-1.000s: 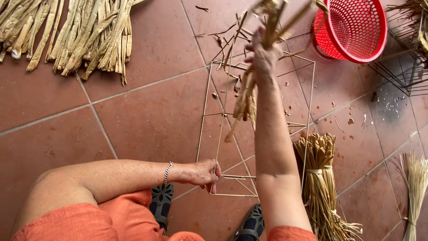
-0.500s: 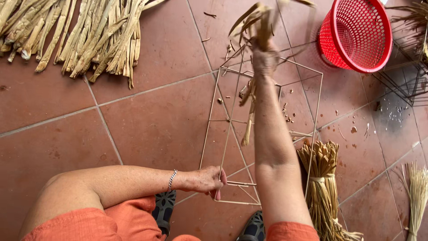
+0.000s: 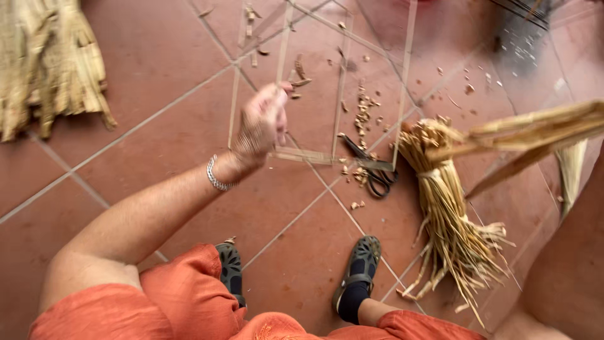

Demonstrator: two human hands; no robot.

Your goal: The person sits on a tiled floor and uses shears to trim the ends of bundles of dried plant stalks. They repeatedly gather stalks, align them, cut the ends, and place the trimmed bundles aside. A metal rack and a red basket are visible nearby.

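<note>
Seated over the terracotta tiled floor [image 3: 157,126], head view looking down. Left hand [image 3: 261,126] is raised over the thin wire frame [image 3: 340,154] lying on the tiles, fingers drawn together as if pinching a fine strand or the frame itself; motion blur hides which. Right hand is out of frame; only the forearm shows at right edge, so its grip cannot be told. Long dried reed strands [image 3: 535,129] cross the upper right, blurred. A tied bundle of straw [image 3: 450,214] lies just right of the frame, black scissors [image 3: 374,170] touching the frame's near right corner, cut scraps [image 3: 362,107] scattered inside it. A second pile of dried fibre [image 3: 50,69] sits well apart, upper left. Judgement: weaving goes best if the left hand keeps the frame steady while the strand stays taut, feet clear of the frame.
</note>
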